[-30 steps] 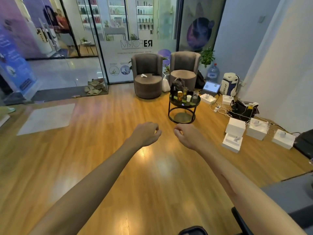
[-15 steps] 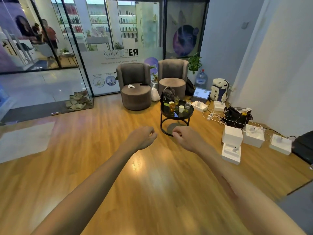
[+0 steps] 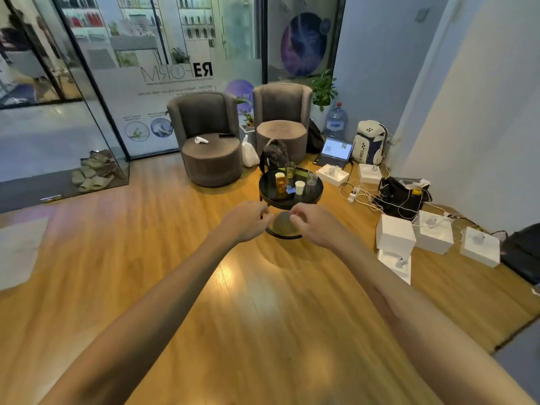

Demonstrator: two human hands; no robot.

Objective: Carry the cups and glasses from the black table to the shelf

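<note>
Closer now than a moment ago, the black bench (image 3: 267, 190) sits just beyond both hands. Left hand (image 3: 247, 220) and right hand (image 3: 314, 225) hover over the floor, fingers loosely curled, holding nothing. Cups (image 3: 299, 187) and glasses (image 3: 281, 184) stand on the bench.

A round black side table (image 3: 315, 190) stands on the wood-plank floor (image 3: 181, 258), ahead of the left hand (image 3: 247, 220) and right hand (image 3: 314, 226). On it, an amber glass tumbler (image 3: 281, 185) sits left of a white paper cup (image 3: 299, 187), with a clear glass tumbler (image 3: 311, 178) at the right and a second white paper cup (image 3: 279, 175) and a greenish glass tumbler (image 3: 290, 170) behind. Two grey upholstered tub armchairs (image 3: 211, 141) stand behind the table, a black backpack (image 3: 274, 154) between table and chairs. White cardboard boxes (image 3: 395, 236) lie to the right, near an open laptop (image 3: 336, 152).
</note>
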